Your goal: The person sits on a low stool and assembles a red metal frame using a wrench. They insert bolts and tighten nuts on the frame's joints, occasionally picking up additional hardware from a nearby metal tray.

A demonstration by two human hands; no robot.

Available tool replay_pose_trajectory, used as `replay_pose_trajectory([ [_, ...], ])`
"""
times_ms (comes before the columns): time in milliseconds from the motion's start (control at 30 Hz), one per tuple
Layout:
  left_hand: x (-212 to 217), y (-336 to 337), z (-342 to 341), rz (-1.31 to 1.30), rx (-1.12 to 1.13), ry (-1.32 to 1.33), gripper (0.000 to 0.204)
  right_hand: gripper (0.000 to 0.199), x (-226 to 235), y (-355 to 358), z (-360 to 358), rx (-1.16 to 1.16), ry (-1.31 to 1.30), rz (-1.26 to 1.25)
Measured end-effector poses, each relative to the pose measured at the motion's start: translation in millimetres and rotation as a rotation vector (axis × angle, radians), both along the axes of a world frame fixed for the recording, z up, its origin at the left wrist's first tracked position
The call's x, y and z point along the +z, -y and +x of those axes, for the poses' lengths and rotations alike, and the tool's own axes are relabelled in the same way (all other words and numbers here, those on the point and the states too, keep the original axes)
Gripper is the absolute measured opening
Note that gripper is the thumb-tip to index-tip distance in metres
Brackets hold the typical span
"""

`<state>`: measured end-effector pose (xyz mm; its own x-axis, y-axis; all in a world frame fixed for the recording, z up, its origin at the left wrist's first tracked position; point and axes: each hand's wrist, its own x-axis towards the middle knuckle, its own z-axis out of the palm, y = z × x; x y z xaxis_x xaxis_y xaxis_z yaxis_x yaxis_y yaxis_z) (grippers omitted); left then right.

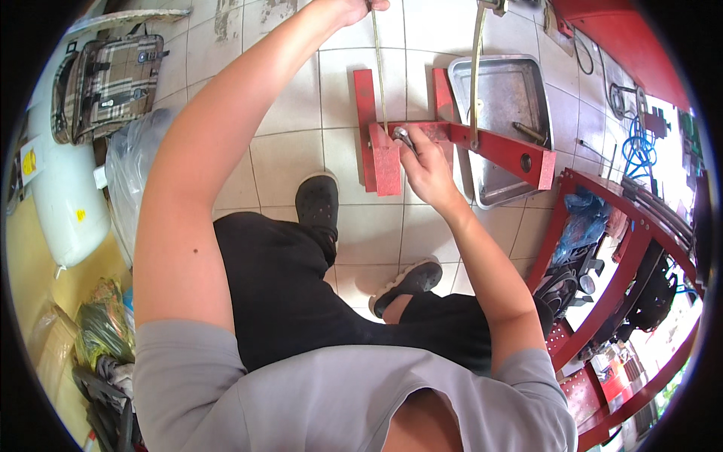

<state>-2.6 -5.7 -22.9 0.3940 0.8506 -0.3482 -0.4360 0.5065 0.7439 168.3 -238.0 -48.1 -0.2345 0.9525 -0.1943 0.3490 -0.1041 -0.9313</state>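
My left hand point(350, 10) reaches to the top edge of the head view, partly cut off. Its fingers are closed at the upper end of a thin yellowish rod point(380, 71); what they grip there is too small to make out. Down at the red metal frame point(387, 169), where the rod meets it, my right hand point(429, 172) is closed around a shiny silver wrench-like tool point(403, 137). Most of the tool is hidden in the palm. A second, thicker rod point(477, 75) rises from the frame's right arm.
A grey metal tray point(544, 105) lies partly under the frame, with a dark cylindrical piece point(529, 133) in it. On the right stands a red rack point(602, 184) with cables and tools. A plaid bag point(113, 83) and white tank point(68, 196) are at left. My shoes rest on tile.
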Motion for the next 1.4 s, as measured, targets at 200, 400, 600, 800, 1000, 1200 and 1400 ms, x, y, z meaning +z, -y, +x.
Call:
replay_pose_trajectory([
  [200,-3,-3,5,0.018,0.088,-0.038,0.035,0.016,-31,1,0,0.114,-0.009,0.048],
  [400,-14,-5,3,0.131,0.045,0.0,0.035,0.022,-45,10,-8,-0.12,-0.266,-0.183],
  [600,-7,0,11,0.238,0.114,-0.043,0.037,0.043,1,8,-3,0.106,-0.114,-0.057],
  [800,-8,-1,10,0.235,0.131,-0.015,0.034,0.04,-17,7,6,-0.01,-0.83,-0.576],
  [1000,-11,-5,9,0.211,0.104,-0.02,0.031,0.03,-7,5,-9,-0.035,-0.335,-0.392],
  [1200,-1,-4,-1,0.101,0.067,-0.027,0.035,0.025,-1,4,-12,-0.184,-0.277,-0.526],
  [1400,0,-5,-6,0.048,-0.037,0.038,0.048,0.016,-9,9,0,-0.041,-0.092,-0.161],
])
